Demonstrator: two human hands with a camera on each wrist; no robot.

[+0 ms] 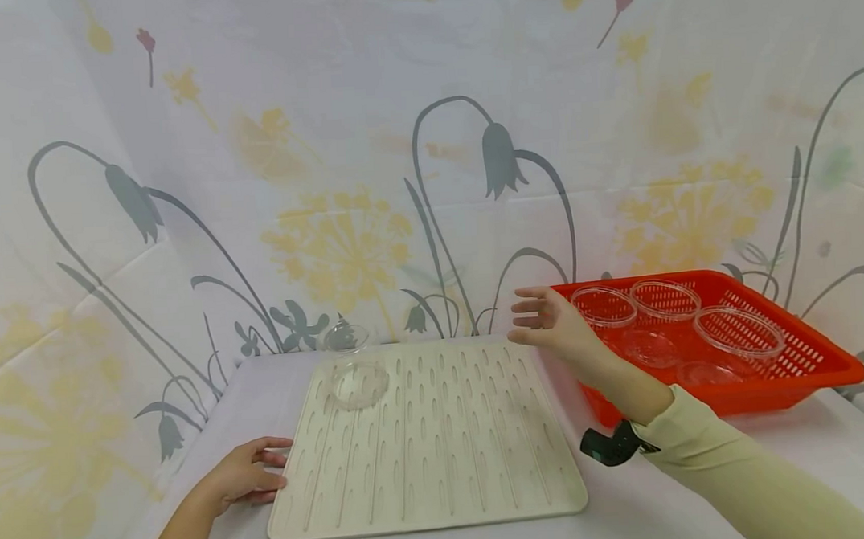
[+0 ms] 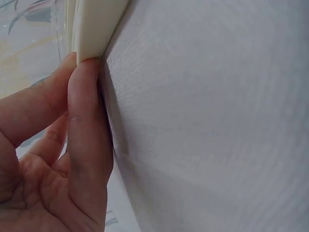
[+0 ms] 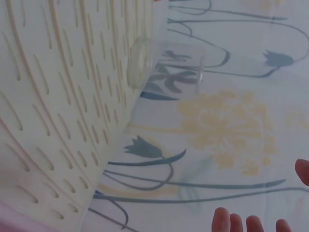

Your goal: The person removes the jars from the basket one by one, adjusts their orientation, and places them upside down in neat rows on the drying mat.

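Observation:
A cream ridged drying mat (image 1: 439, 438) lies on the white-covered table. My left hand (image 1: 247, 473) is at its left edge; in the left wrist view, the thumb (image 2: 87, 96) and a finger (image 2: 36, 108) meet the mat's rim (image 2: 99, 29). On the mat's far left part stands a clear, round, straight-sided container (image 1: 360, 385), upright in the right wrist view (image 3: 166, 67). My right hand (image 1: 550, 321) is raised beside the basket's left rim, fingers apart and holding nothing. Only its fingertips (image 3: 222, 222) show in the right wrist view.
A red plastic basket (image 1: 835, 372) with slotted sides stands at the right. Several clear round containers (image 1: 739, 332) are inside it, close to its left and back walls. A flower-printed cloth (image 1: 369, 160) hangs behind the table.

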